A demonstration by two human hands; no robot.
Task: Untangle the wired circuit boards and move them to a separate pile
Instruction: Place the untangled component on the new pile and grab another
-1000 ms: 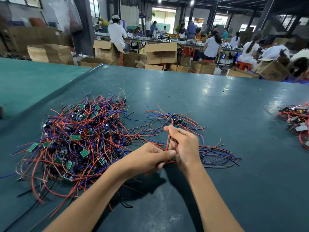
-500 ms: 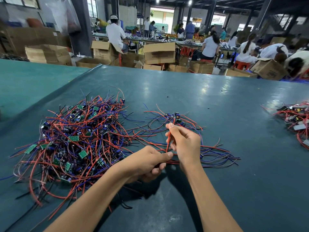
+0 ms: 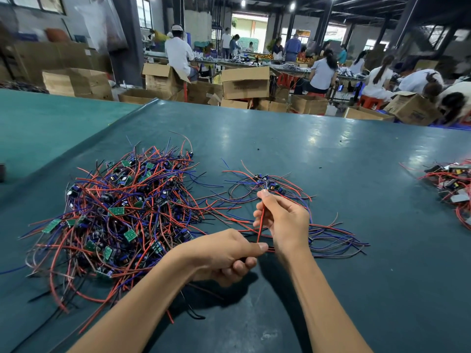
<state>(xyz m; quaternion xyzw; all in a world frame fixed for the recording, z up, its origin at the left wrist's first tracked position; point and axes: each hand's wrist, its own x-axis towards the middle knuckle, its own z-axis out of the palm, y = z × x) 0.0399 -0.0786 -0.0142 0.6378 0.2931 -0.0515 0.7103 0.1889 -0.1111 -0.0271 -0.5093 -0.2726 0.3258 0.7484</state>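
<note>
Table (image 3: 331, 174): red wire (image 3: 260, 228) stretched between hands (image 3: 221, 253) (image 3: 285, 220).

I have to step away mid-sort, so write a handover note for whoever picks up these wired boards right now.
Left hand: grips a bunch of wires low down.
Right hand: pinches one red wire running up from the left hand.
Tangled pile: large, at the left of the table.
Separate pile: small, just beyond the right hand.
Done: a few boards laid there.
Left: free the held wires, add them, then work through the tangled pile.
</note>
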